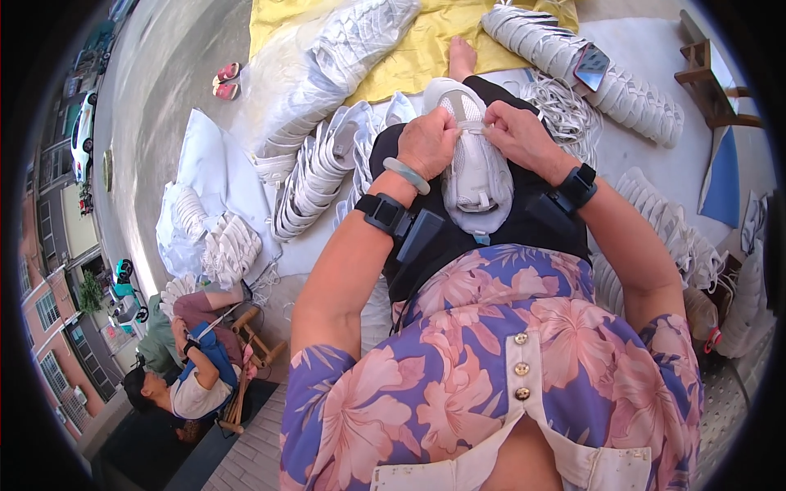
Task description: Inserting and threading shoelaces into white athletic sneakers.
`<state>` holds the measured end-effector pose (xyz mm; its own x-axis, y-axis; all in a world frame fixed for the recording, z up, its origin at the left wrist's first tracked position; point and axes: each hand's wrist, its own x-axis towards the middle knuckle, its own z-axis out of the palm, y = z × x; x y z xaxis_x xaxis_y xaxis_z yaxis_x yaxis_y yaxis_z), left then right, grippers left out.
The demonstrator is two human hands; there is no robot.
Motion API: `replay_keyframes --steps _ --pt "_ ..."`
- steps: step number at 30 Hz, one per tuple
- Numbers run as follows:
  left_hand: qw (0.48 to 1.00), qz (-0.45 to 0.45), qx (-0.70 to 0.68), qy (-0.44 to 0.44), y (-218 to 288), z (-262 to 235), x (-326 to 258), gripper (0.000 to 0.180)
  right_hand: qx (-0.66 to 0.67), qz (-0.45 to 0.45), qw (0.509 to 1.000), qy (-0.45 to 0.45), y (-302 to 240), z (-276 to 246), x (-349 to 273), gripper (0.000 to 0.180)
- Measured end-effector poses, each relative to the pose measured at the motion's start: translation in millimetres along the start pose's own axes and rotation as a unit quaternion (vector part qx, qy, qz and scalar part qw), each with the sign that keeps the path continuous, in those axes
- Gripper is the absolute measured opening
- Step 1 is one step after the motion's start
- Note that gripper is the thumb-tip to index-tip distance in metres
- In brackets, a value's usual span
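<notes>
White-and-grey mesh shoe upper lies lengthwise on the wearer's black-trousered lap, between the two forearms. Left hand, with a pale bangle at the wrist, is closed at thumb and fingertips on one side of the upper's throat. Right hand is likewise pinched on the opposite side. Both appear to grip a thin, pale lace crossing the throat; exact finger contact is too small to confirm.

Step in hand, as judged: working the lace at the throat. Next move calls for a firm pinch on both sides and the upper kept steady on the lap. Noted nearby: a loose heap of white cord laces, beyond the right hand.
</notes>
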<state>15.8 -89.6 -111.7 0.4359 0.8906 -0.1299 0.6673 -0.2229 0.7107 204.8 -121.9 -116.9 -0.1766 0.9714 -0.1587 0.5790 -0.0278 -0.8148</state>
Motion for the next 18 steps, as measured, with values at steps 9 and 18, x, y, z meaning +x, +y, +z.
replay_keyframes --steps 9,18 --pt "0.994 0.082 -0.039 0.059 -3 4 -10 0.006 -0.002 -0.033 0.999 -0.008 -6 -1 -2 0.028" --pt "0.996 0.053 0.032 0.069 1 9 -10 0.01 0.013 -0.053 0.999 -0.009 -4 -3 -3 0.03"
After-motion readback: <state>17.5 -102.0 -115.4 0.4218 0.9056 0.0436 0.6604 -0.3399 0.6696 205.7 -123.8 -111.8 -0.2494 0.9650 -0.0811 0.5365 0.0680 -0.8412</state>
